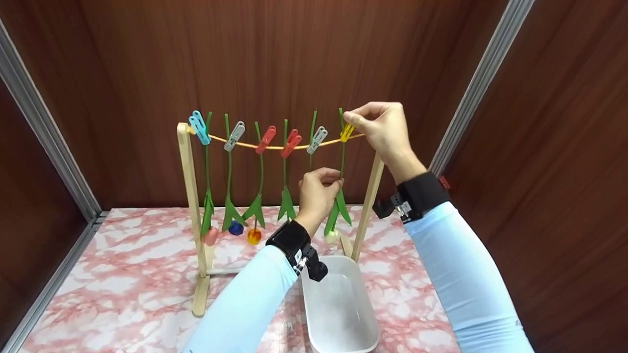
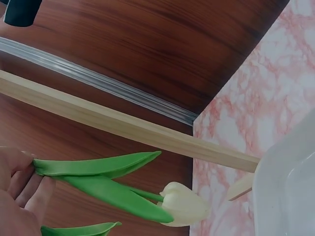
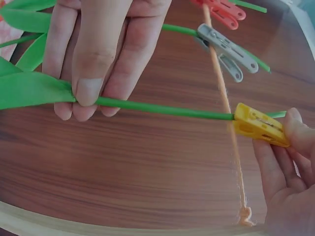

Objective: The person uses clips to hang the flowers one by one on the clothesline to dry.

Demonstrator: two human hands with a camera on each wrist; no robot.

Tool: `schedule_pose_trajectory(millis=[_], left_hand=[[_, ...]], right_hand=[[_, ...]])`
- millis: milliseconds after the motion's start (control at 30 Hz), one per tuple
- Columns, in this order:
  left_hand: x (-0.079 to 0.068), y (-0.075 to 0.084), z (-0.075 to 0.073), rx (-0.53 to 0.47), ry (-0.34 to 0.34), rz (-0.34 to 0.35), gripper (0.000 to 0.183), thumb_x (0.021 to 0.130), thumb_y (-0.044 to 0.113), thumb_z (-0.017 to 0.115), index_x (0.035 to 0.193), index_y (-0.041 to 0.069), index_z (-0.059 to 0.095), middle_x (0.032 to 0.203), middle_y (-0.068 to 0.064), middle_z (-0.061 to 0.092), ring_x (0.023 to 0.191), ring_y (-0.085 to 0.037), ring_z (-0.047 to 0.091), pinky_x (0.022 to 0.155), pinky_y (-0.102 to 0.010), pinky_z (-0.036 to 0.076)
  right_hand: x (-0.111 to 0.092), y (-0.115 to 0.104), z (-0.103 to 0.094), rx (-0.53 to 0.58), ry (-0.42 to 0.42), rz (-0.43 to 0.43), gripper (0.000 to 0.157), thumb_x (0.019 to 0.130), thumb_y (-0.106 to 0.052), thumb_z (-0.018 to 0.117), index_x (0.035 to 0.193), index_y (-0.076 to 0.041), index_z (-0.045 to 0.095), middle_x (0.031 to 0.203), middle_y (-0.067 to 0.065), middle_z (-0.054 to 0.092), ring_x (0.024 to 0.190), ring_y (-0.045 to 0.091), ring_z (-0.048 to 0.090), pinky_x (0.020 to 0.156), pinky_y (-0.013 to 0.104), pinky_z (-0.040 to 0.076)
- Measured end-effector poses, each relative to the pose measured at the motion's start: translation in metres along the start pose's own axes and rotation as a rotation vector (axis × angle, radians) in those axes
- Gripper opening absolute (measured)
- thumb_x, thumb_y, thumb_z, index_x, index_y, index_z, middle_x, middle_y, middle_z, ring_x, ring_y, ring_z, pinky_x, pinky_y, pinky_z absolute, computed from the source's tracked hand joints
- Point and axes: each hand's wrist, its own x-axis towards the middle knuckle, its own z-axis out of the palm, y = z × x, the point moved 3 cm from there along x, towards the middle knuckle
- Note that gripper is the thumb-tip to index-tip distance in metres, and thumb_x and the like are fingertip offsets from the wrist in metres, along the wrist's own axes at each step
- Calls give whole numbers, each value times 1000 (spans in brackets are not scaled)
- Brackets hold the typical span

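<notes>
My left hand [image 1: 318,195] pinches the green stem of an upside-down white tulip [image 2: 184,204], just above its leaves. With thumb and fingers, my right hand [image 1: 387,128] holds the tail of a yellow clothespin [image 3: 261,125]. Its jaws sit over the stem and the orange cord [image 1: 277,147] near the cord's right end. The stem tip pokes up past the clothespin. To the left, a grey clothespin [image 1: 317,140] grips another stem, whose bloom is hidden behind my left arm.
More tulips hang head down from blue, grey and red clothespins, including a blue tulip [image 1: 236,227] and an orange tulip [image 1: 254,236]. Wooden posts [image 1: 369,208] carry the cord. A white basin [image 1: 368,299] stands on the pink marbled table [image 1: 122,260]. Brown panels enclose the space.
</notes>
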Motion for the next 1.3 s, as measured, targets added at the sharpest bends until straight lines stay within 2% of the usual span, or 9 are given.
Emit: schedule_pose_trajectory(millis=[233, 467, 567, 700, 833, 1033, 1167, 1300], left_hand=[[1, -2, 1, 6, -9, 22, 14, 96, 3, 78, 108, 0, 82, 105, -15, 85, 99, -28, 82, 88, -32, 65], [0, -2, 1, 12, 19, 41, 13, 95, 2, 78, 107, 0, 83, 105, -15, 85, 97, -29, 82, 88, -33, 66], [0, -1, 2, 4, 12, 48, 15, 95, 2, 77, 109, -1, 83, 106, -15, 85, 99, -30, 82, 89, -34, 66], [-1, -2, 3, 4, 10, 49, 18, 95, 0, 76, 112, 0, 84, 109, -14, 85, 102, -29, 82, 91, -35, 65], [-1, -4, 4, 32, 19, 46, 20, 95, 0, 76, 113, 3, 85, 110, -12, 85, 107, -28, 81, 97, -38, 65], [-1, -4, 2, 57, 20, 41, 20, 98, 1, 75, 116, 1, 83, 111, -13, 85, 109, -29, 81, 101, -39, 63], [-2, -4, 0, 32, 10, 33, 23, 98, -1, 73, 119, -2, 81, 113, -16, 85, 107, -29, 82, 97, -37, 66], [-7, -4, -1, 40, -26, 17, 28, 100, 2, 73, 127, -1, 78, 122, -17, 83, 114, -29, 81, 101, -38, 66]], right_hand=[[-4, 2, 9, -101, -25, 46, 10, 96, -14, 85, 97, -5, 87, 81, -10, 75, 78, 8, 71, 72, 18, 60], [-10, 2, 11, -190, -55, 124, 23, 103, -23, 78, 119, -7, 83, 106, 1, 78, 94, 15, 72, 81, 23, 59], [-12, 2, 11, -174, -20, 146, 21, 103, -21, 78, 116, -6, 83, 107, 2, 77, 95, 17, 71, 82, 25, 60], [-15, 0, 12, -120, 39, 157, 13, 100, -15, 80, 106, -4, 85, 96, -2, 75, 90, 12, 69, 76, 21, 59], [-17, 0, 13, -115, 36, 174, 14, 101, -13, 79, 109, -2, 83, 97, -2, 74, 89, 10, 69, 75, 18, 59], [-18, -2, 16, -166, -6, 187, 24, 105, -15, 73, 126, -4, 79, 122, 12, 78, 98, 13, 70, 79, 19, 57], [-18, -4, 18, -202, -17, 188, 29, 106, -17, 73, 132, -7, 77, 134, 14, 77, 109, 19, 72, 80, 18, 56], [-20, -3, 18, -221, -15, 153, 36, 103, -19, 77, 137, -6, 74, 141, 15, 74, 126, 26, 72, 97, 30, 62]])
